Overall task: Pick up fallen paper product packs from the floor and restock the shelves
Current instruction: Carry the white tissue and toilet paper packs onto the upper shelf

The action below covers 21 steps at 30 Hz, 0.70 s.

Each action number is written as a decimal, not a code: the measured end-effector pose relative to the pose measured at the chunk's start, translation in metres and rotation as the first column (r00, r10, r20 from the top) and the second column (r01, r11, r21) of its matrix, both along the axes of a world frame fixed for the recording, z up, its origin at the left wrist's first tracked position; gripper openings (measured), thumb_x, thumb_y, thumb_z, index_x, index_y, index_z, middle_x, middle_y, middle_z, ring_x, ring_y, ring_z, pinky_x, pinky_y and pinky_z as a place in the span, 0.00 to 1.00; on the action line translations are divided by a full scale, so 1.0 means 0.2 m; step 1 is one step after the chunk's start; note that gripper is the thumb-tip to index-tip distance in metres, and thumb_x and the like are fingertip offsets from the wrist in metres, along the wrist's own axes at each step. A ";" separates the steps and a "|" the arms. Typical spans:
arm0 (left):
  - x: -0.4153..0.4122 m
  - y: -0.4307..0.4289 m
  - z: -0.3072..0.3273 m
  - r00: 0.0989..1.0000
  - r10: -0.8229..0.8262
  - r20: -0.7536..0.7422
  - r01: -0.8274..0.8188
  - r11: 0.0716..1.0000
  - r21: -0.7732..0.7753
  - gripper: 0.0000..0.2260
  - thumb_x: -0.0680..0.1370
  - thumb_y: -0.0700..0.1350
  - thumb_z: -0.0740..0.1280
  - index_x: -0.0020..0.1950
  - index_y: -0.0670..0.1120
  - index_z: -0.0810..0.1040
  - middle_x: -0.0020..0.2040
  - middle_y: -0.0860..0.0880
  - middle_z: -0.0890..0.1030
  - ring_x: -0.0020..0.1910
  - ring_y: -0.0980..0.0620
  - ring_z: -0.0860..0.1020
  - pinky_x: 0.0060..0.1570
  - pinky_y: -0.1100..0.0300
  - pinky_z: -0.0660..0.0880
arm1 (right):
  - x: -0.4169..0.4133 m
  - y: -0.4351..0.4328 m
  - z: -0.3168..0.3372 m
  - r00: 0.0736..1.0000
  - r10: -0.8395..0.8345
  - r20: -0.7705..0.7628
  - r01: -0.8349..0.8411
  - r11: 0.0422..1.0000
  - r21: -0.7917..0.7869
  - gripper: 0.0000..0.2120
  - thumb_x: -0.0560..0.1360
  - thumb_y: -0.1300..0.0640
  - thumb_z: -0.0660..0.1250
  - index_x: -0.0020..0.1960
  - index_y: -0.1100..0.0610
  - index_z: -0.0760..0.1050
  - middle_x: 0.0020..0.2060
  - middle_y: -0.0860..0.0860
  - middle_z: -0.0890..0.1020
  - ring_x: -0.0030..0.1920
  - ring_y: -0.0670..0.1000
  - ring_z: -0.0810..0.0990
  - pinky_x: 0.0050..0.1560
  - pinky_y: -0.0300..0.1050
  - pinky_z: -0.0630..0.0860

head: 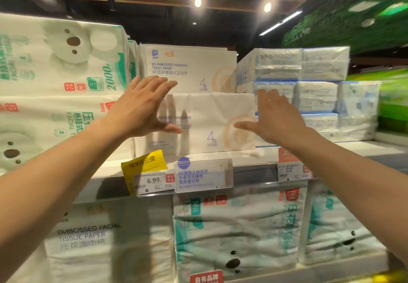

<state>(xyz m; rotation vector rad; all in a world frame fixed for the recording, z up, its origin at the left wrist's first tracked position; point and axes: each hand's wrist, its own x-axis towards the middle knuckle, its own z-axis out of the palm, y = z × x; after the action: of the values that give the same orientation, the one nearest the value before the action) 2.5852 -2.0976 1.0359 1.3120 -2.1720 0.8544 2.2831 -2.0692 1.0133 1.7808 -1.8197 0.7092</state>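
Note:
A white pack of hanging toilet paper [209, 121] stands upright at the front of the upper shelf [249, 158], with a matching pack [189, 68] upright behind it. My left hand [141, 108] is spread flat at the front pack's left edge, fingers straight, thumb over its face. My right hand [276, 117] is held the same way at its right edge. Neither hand grips the pack; whether the palms touch it I cannot tell.
Green-printed bear tissue packs [59, 79] are stacked left of the white packs. Clear-wrapped blue tissue bundles [309, 92] sit to the right. Price tags [154, 181] and a yellow label [143, 163] hang on the shelf edge. The lower shelf holds more tissue packs [238, 227].

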 end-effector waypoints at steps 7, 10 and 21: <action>-0.32 0.24 -0.01 0.996 -0.092 -0.021 0.094 0.990 0.110 0.53 0.62 0.75 0.66 0.81 0.53 0.56 0.81 0.47 0.61 0.78 0.42 0.61 0.76 0.42 0.60 | -0.13 0.37 -0.07 0.999 0.035 -0.018 -0.033 0.996 0.088 0.49 0.71 0.28 0.67 0.80 0.56 0.55 0.77 0.58 0.62 0.75 0.61 0.63 0.68 0.61 0.72; -0.48 0.37 -0.06 0.985 -0.175 -0.003 0.174 0.978 0.111 0.54 0.61 0.79 0.62 0.81 0.53 0.57 0.80 0.47 0.63 0.77 0.42 0.63 0.76 0.42 0.61 | -0.25 0.55 -0.08 0.999 0.033 -0.028 -0.031 0.997 0.074 0.49 0.71 0.28 0.67 0.80 0.57 0.55 0.77 0.58 0.62 0.75 0.61 0.62 0.69 0.62 0.71; -1.66 1.07 -0.48 0.838 -0.545 0.014 0.528 0.818 0.230 0.59 0.59 0.86 0.51 0.80 0.49 0.60 0.78 0.43 0.67 0.75 0.41 0.67 0.73 0.40 0.65 | -1.24 1.68 -0.42 0.987 -0.154 -0.038 0.158 0.970 0.187 0.55 0.65 0.20 0.59 0.79 0.55 0.56 0.75 0.56 0.64 0.75 0.60 0.63 0.70 0.67 0.69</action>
<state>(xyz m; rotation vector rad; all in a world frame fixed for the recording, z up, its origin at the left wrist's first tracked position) 2.2536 -1.8840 0.9397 0.6757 -2.5653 0.4524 2.0344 -1.7341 0.9292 1.7283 -2.0433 0.4666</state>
